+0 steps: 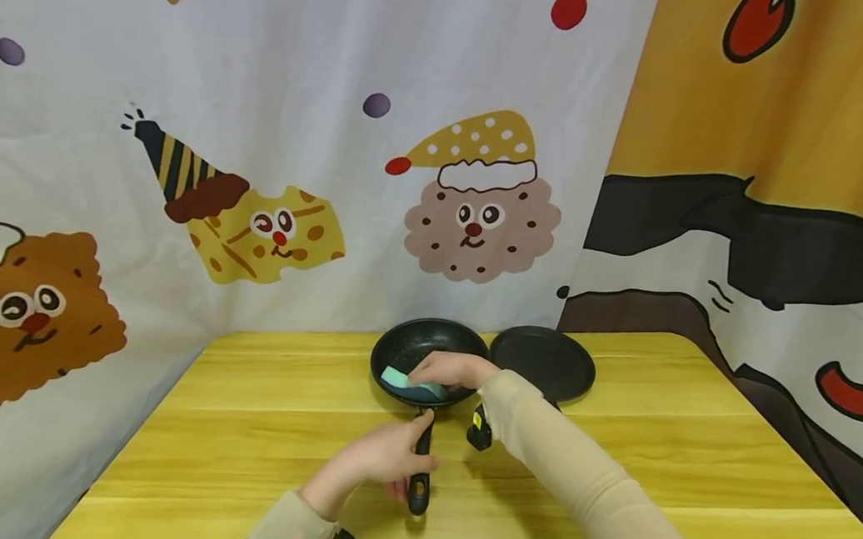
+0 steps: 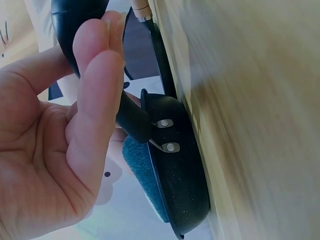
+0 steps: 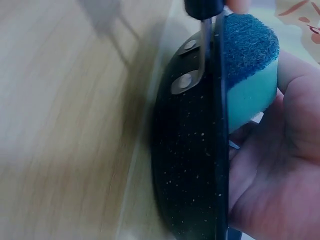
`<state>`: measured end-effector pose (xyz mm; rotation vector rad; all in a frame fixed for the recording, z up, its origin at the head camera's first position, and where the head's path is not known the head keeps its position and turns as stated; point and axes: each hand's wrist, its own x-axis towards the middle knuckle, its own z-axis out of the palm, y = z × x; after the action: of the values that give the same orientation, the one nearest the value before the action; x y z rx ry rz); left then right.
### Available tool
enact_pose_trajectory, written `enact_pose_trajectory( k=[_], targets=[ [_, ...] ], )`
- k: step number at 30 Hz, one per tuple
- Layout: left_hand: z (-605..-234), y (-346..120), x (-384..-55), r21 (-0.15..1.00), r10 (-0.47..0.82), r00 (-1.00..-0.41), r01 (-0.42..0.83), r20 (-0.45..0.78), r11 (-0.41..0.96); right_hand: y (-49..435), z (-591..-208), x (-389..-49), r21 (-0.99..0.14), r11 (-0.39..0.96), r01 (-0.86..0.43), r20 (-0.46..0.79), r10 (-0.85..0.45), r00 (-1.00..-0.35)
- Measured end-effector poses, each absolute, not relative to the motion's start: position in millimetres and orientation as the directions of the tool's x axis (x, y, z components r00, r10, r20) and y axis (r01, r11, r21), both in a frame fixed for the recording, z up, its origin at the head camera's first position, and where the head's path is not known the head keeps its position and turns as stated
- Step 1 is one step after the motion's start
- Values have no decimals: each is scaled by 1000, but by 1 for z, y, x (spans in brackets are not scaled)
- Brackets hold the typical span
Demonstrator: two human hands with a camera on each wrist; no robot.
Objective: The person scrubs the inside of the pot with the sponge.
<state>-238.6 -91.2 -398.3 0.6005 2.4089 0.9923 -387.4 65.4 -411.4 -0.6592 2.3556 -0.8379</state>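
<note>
A black speckled frying pan (image 1: 413, 342) sits near the table's back edge, its handle (image 1: 422, 446) towards me. My left hand (image 1: 381, 454) grips that handle; the left wrist view shows the fingers (image 2: 95, 115) curled against it. Inside the pan my right hand (image 1: 456, 370) holds a two-layer sponge (image 1: 403, 383) down at the near side. The sponge has a light green foam layer and a dark blue-green scouring layer (image 3: 250, 47). In the right wrist view the scouring layer overlaps the pan's rim, beside the riveted handle bracket (image 3: 186, 81). The right fingertips are mostly hidden.
A flat black round pan (image 1: 543, 362) lies right beside the frying pan, its handle largely behind my right forearm. In the left wrist view a wooden handle end (image 2: 141, 9) shows on it. Behind the wooden table (image 1: 255, 424) hangs a printed curtain (image 1: 303, 60).
</note>
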Motion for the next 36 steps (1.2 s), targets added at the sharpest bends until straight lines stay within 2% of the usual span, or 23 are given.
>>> enact_pose_trajectory(
  k=[9, 14, 19, 26, 32, 36],
  targets=[
    [-400, -92, -238, 741, 559, -793, 221, -241, 634, 61, -412, -390, -596, 709, -376, -319, -639, -700],
    [-401, -92, -238, 745, 562, -791, 221, -240, 629, 57, -413, -390, -595, 685, -420, -282, -667, -689],
    [-400, -91, -237, 751, 554, -798, 212, -236, 625, 51, -418, -395, -611, 613, -501, -216, -738, -640],
    [-398, -89, -234, 766, 555, -800, 204, -229, 610, 42, -417, -394, -451, 725, -521, -277, -669, -690],
    [-400, -90, -235, 768, 554, -799, 198, -234, 609, 33, -413, -396, -312, 731, -607, -286, -681, -674],
    [-401, -90, -236, 761, 557, -801, 214, -222, 612, 29, -406, -399, -250, 762, -597, -317, -647, -694]
  ],
)
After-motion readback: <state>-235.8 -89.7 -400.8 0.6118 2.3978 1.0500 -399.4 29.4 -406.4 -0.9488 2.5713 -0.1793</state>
